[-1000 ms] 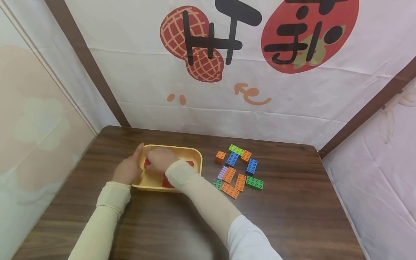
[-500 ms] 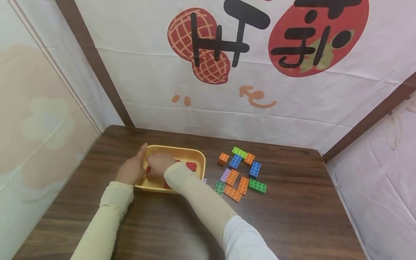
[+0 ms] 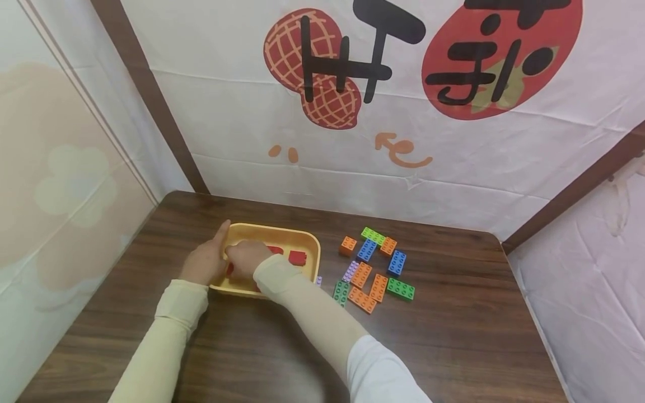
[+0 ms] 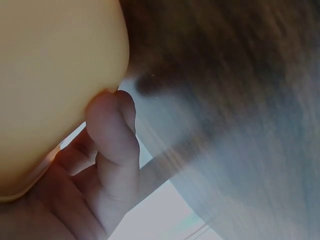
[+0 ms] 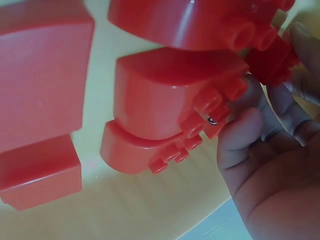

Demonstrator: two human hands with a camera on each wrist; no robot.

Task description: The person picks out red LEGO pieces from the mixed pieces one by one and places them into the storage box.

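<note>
A yellow tray (image 3: 314,252) on the table's left holds several red toy bricks (image 3: 297,258). My left hand (image 3: 204,263) grips the tray's left side. In the left wrist view, curled fingers (image 4: 112,130) press against its outer wall. My right hand (image 3: 247,259) reaches into the tray at its left end, knuckles up. In the right wrist view, thumb and fingers (image 5: 242,132) close in around a small dark red brick (image 5: 270,62), right beside a rounded red brick (image 5: 150,100) with studs. The palm and fingers hide part of what is held.
Right of the tray lie loose bricks: orange (image 3: 363,300), blue (image 3: 397,263), green (image 3: 401,288), light green (image 3: 373,235) and purple (image 3: 350,271). A printed cloth (image 3: 242,123) hangs behind the dark wooden table (image 3: 453,336).
The head view has shifted slightly, so the scene sits a little further right. My right hand has drawn slightly toward the tray's left end; my left hand keeps its hold.
</note>
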